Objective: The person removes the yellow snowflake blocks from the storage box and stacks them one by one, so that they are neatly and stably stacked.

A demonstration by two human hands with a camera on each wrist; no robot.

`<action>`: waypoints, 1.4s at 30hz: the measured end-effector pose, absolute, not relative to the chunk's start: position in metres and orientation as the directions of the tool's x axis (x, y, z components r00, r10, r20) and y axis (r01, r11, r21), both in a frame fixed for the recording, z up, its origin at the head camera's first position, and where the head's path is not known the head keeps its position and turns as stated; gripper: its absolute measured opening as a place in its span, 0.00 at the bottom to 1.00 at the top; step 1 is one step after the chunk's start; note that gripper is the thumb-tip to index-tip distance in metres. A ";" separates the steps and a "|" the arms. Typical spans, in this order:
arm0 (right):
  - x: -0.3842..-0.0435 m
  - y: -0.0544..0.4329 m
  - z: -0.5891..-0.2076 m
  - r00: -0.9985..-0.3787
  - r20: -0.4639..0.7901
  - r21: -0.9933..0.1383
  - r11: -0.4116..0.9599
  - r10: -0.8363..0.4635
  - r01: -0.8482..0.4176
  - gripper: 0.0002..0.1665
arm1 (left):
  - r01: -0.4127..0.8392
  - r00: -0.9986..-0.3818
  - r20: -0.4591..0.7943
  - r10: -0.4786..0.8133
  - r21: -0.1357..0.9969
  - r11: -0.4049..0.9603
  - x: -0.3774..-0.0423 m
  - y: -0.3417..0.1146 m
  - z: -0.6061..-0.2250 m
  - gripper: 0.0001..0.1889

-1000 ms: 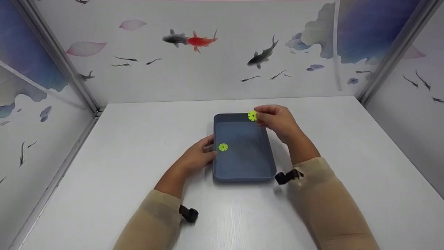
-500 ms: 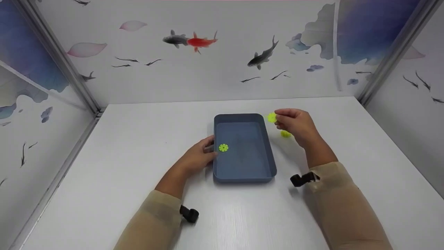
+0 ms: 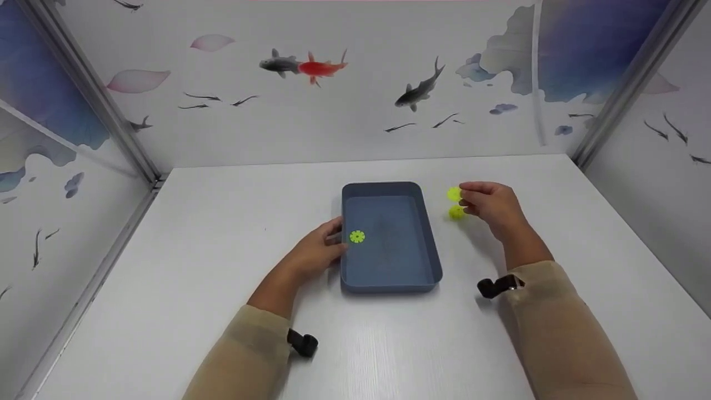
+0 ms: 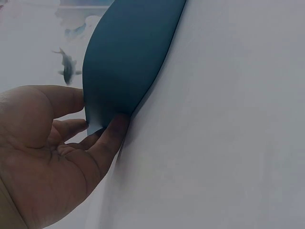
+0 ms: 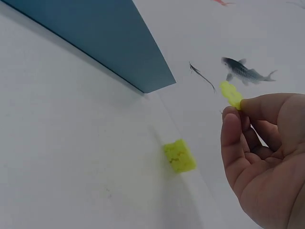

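Observation:
A blue-grey rectangular tray [image 3: 389, 244] stands mid-table. My left hand [image 3: 316, 250] grips its left wall, thumb over the rim; the left wrist view shows the fingertips against the tray wall [image 4: 124, 52]. One yellow-green notched disc [image 3: 357, 236] shows inside the tray beside that wall. To the right of the tray, my right hand [image 3: 494, 208] pinches another such disc [image 5: 231, 95] between thumb and fingers, partly hiding it in the head view. Just below this held disc, a small stack of the same discs [image 5: 180, 156] sits on the table, near the curled fingers.
The white table [image 3: 222, 211] reaches a printed back wall [image 3: 355, 122] with fish pictures. Side panels with metal posts [image 3: 94, 94] bound it left and right. Black wrist cameras are strapped to both sleeves [image 3: 555, 311].
My right hand has moved right, from the tray's far right corner to beside the stack, with the disc still pinched. The stack has come into view. The left hand and tray stay put.

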State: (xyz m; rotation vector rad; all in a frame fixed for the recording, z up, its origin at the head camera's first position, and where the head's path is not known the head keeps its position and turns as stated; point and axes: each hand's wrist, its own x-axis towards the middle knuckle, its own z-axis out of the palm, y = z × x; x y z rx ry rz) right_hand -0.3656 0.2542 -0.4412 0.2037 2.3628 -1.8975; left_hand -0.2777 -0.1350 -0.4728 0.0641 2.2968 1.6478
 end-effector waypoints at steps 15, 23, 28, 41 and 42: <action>-0.375 0.274 -0.469 -0.947 -0.305 -0.904 0.281 0.103 0.321 0.23 | -0.167 -0.945 -0.244 0.217 0.932 0.321 -0.276 -0.135 -0.469 0.38; -0.375 0.274 -0.473 -0.941 -0.322 -0.905 0.257 0.105 0.339 0.23 | -0.161 -0.947 -0.238 0.216 0.933 0.321 -0.276 -0.135 -0.468 0.38; -0.373 0.273 -0.473 -0.944 -0.316 -0.910 0.253 0.092 0.329 0.24 | -0.166 -0.946 -0.243 0.216 0.932 0.321 -0.275 -0.134 -0.468 0.38; -0.372 0.274 -0.476 -0.955 -0.284 -0.919 0.259 0.090 0.298 0.26 | -0.164 -0.945 -0.242 0.219 0.932 0.323 -0.277 -0.135 -0.470 0.38; -0.373 0.274 -0.476 -0.954 -0.285 -0.919 0.256 0.093 0.300 0.26 | -0.165 -0.945 -0.243 0.220 0.932 0.323 -0.277 -0.135 -0.470 0.38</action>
